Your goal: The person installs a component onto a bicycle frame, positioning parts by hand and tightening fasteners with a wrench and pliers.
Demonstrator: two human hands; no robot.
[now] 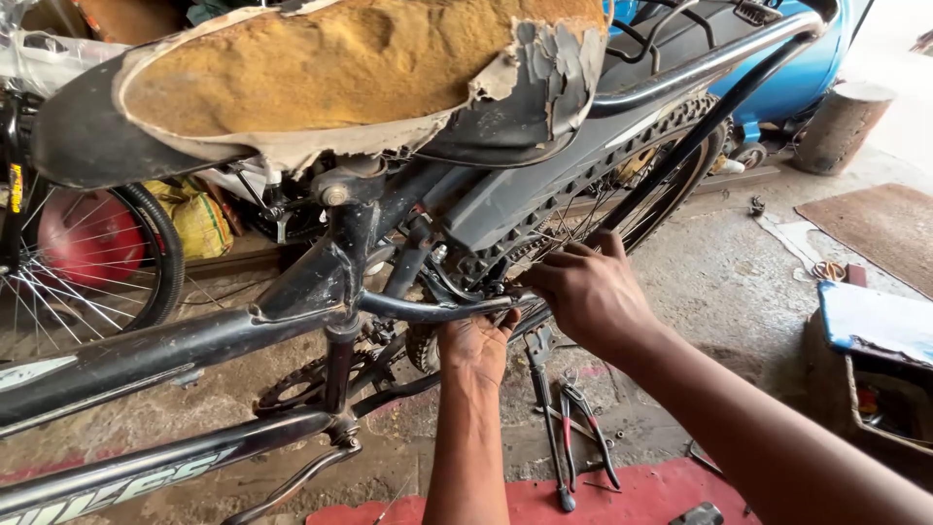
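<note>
Nearest, along the bottom edge of the floor [739, 272], lies a red mat [544, 501] with long-handled pliers [583, 442] resting partly on it, handles pointing toward the camera. Just above them, both forearms rise toward the black bicycle frame [194, 340]. The left hand [474, 348] reaches up from below, palm turned upward, its fingers [505, 316] curled closed around the end of a thin black stay tube [428, 311] that runs back from the seat post area. The right hand [588, 292] comes in from the right and sits just beside the left, touching the same spot; its fingers [564, 255] are bent and closed on something small at the tube end near the rear wheel's hub, though what exactly they pinch is hidden. Left of the hands, the chainring [301, 384] hangs under the frame. Behind the hands stands the rear wheel [661, 165] with its knobby tyre and a grey mudguard over it. Above that, the worn saddle [340, 78] shows yellow foam through torn black cover. At the right edge of the floor sit a box with a blue lid [875, 326] and a brown mat [875, 228]. Farther back, a log stump [841, 126] stands by a blue drum [807, 68], and at far left another wheel [87, 262] stands before a red ball.
</note>
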